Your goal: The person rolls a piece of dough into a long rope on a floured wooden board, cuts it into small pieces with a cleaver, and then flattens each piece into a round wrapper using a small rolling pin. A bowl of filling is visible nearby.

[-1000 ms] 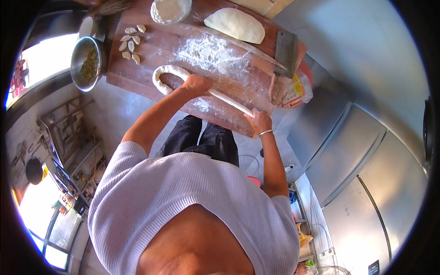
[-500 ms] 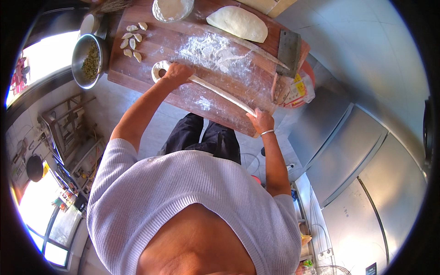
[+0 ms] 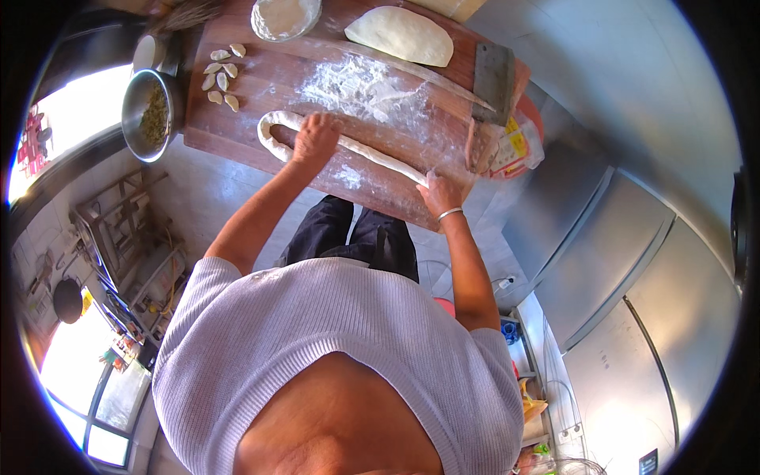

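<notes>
A long rope of dough (image 3: 383,160) lies slantwise near the front of the wooden board (image 3: 237,146), its left end bent back in a loop. My left hand (image 3: 317,138) is closed over the rope just right of the loop. At the other end, my right hand (image 3: 440,194) grips the tip by the board's front right. White flour (image 3: 360,85) is spread behind the rope. A thin rolling pin (image 3: 427,73) lies slantwise, and beyond it sits a big half-round slab of dough (image 3: 400,36).
Several small filled dumplings (image 3: 222,70) lie at the board's left. A metal bowl of chopped filling (image 3: 155,116) stands beside them, and a bowl of flour (image 3: 285,17) at the back. A wide cleaver (image 3: 493,77) lies at the right edge. A steel refrigerator (image 3: 606,261) stands to the right.
My left hand has moved right along the rope, and the loop behind it has become longer. The right hand, still at the rope's end, has shifted slightly left and away from me.
</notes>
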`<action>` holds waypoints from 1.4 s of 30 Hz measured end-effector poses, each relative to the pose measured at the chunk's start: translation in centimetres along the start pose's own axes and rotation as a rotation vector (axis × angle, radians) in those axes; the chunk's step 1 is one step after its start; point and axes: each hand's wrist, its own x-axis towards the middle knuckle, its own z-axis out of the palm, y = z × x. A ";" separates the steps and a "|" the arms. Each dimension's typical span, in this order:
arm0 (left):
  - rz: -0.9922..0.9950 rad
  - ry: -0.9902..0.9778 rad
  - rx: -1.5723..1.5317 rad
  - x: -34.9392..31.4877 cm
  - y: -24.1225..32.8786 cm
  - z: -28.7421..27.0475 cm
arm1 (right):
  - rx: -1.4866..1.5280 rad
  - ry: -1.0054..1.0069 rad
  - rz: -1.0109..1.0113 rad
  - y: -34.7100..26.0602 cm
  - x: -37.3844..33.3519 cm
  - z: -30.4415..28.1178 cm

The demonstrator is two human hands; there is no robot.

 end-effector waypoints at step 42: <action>0.320 0.269 -0.321 0.4 12.5 2.6 | -0.087 0.601 0.375 3.0 7.2 -6.9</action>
